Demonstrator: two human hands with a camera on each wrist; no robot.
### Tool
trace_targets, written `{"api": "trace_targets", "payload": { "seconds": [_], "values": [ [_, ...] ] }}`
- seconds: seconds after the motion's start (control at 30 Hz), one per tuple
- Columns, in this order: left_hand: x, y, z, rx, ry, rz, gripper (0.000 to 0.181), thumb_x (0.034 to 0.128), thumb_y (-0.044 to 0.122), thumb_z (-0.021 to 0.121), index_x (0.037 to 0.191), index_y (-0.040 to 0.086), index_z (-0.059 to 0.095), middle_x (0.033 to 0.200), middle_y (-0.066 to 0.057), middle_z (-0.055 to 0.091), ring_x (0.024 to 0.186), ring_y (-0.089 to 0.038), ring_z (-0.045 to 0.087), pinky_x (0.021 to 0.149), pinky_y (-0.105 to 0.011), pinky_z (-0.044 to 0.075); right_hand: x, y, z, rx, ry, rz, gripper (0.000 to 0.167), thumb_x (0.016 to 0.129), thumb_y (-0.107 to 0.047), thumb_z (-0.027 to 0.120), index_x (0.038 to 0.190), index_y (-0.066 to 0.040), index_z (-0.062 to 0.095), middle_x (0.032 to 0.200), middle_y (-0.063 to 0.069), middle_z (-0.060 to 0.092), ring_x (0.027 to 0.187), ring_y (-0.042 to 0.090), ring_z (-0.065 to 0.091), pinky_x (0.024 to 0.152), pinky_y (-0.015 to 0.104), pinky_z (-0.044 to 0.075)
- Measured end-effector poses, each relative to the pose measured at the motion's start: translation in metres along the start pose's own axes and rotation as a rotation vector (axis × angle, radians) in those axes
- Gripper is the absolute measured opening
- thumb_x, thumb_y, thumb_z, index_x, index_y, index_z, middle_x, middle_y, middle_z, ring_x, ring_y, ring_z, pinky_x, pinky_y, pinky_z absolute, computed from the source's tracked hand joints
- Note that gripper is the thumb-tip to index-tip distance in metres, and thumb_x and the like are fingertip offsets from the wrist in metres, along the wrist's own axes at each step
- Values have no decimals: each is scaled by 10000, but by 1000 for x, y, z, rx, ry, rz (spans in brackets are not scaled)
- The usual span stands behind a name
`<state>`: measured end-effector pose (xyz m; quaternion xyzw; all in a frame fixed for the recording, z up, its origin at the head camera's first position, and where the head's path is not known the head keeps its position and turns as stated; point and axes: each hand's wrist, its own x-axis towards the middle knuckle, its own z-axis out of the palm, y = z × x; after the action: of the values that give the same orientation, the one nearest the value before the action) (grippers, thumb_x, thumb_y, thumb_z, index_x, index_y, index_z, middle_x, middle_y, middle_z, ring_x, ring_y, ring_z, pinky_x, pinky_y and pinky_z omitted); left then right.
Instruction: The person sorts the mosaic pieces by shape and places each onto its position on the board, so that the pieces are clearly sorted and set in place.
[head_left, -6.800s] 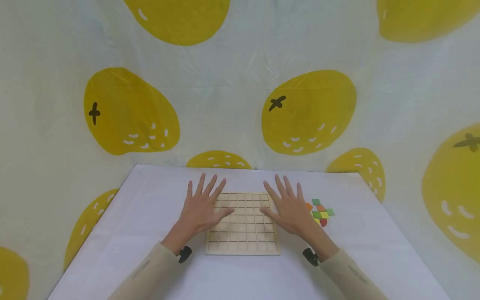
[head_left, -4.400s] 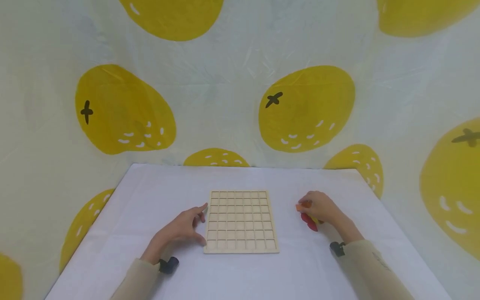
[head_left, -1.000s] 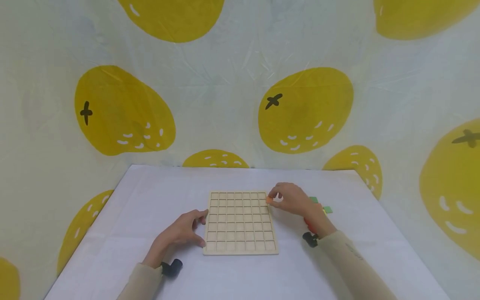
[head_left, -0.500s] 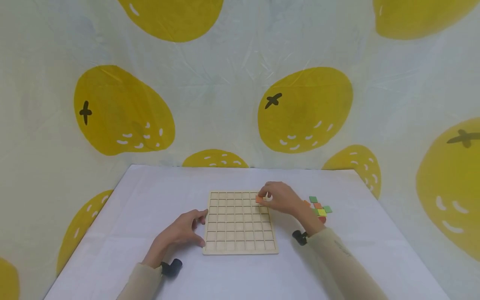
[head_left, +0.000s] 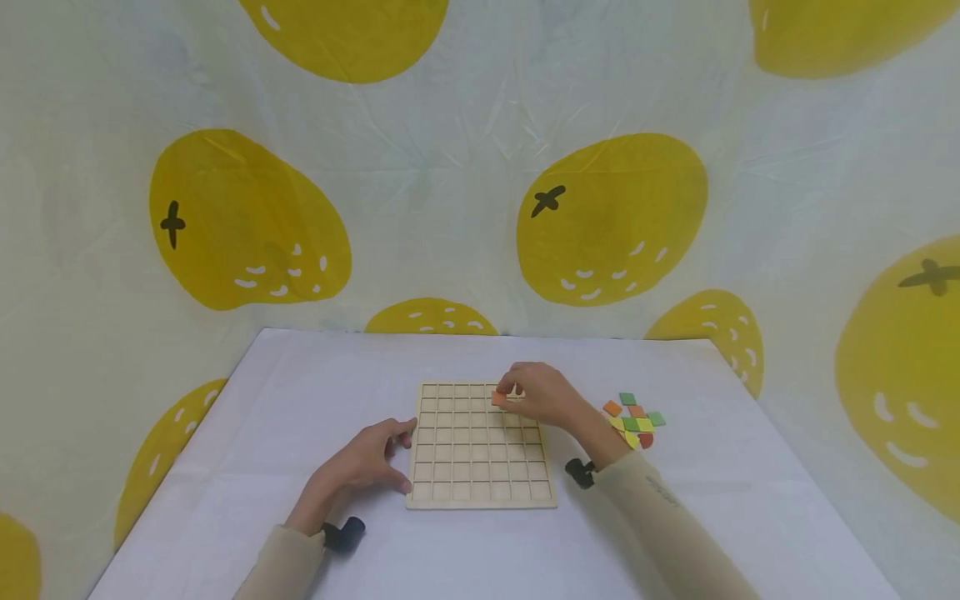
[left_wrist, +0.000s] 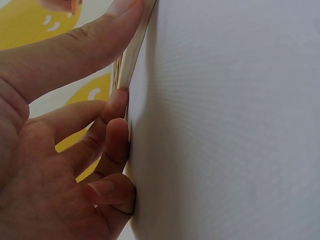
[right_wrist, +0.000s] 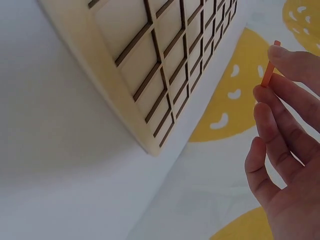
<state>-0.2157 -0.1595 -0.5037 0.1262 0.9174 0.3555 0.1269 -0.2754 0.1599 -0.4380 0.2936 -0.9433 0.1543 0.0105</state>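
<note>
A square wooden grid board (head_left: 480,454) with raised dividers lies flat on the table. My left hand (head_left: 367,457) rests at its left side, the thumb near the front corner and the other fingertips further back. In the left wrist view, the thumb (left_wrist: 95,42) touches the side of the board (left_wrist: 132,55), with the other fingers loosely bent. Between thumb and fingertips my right hand (head_left: 542,393) pinches a thin orange square tile (head_left: 498,399), over the board's back rows. The right wrist view shows this tile (right_wrist: 270,65) edge-on, held apart from the board (right_wrist: 150,65).
To the right of the board is a loose cluster of small tiles: green (head_left: 627,399), orange (head_left: 612,408), yellow (head_left: 644,426) and red (head_left: 646,440). White cloth covers the table (head_left: 480,554). A curtain (head_left: 442,208) printed with yellow fruit hangs behind it.
Both hands first lay spread over the board. The left then went to its left edge, and the right picked an orange tile from the cluster and carried it leftward over the back rows.
</note>
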Motion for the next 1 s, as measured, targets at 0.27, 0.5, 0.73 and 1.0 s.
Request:
{"api": "trace_targets", "payload": {
  "seconds": [0.27, 0.5, 0.73, 1.0],
  "values": [
    [0, 1, 0, -1, 1, -24, 1024, 571, 140, 1003, 1488, 78, 552, 976, 46, 554, 904, -161, 469, 745, -294, 391, 12, -15, 6, -20, 3, -46, 177, 935, -296, 754, 1046, -170, 809, 956, -49, 734, 890, 168, 682, 821, 340, 545],
    [0, 0, 1, -3, -5, -16, 1029, 571, 139, 1001, 1491, 69, 546, 985, 40, 554, 890, -161, 466, 733, -283, 384, 22, -30, 10, -11, -9, -92, 176, 952, -288, 732, 1049, -166, 813, 968, -44, 740, 885, 147, 678, 810, 341, 544],
    [1, 0, 2, -4, -11, -25, 1033, 577, 152, 1001, 1499, 78, 540, 969, 45, 547, 894, -162, 467, 738, -296, 387, 31, -41, 18, -1, -34, -93, 181, 943, -296, 748, 1047, -162, 813, 983, -35, 746, 893, 142, 670, 815, 348, 548],
    [1, 0, 2, -1, -11, -26, 1040, 585, 158, 1001, 1508, 77, 528, 993, 53, 551, 902, -159, 471, 744, -294, 391, 42, -49, 30, 8, -59, -73, 210, 948, -310, 739, 1094, -174, 806, 1014, -43, 743, 930, 132, 669, 849, 334, 548]
  ]
}}
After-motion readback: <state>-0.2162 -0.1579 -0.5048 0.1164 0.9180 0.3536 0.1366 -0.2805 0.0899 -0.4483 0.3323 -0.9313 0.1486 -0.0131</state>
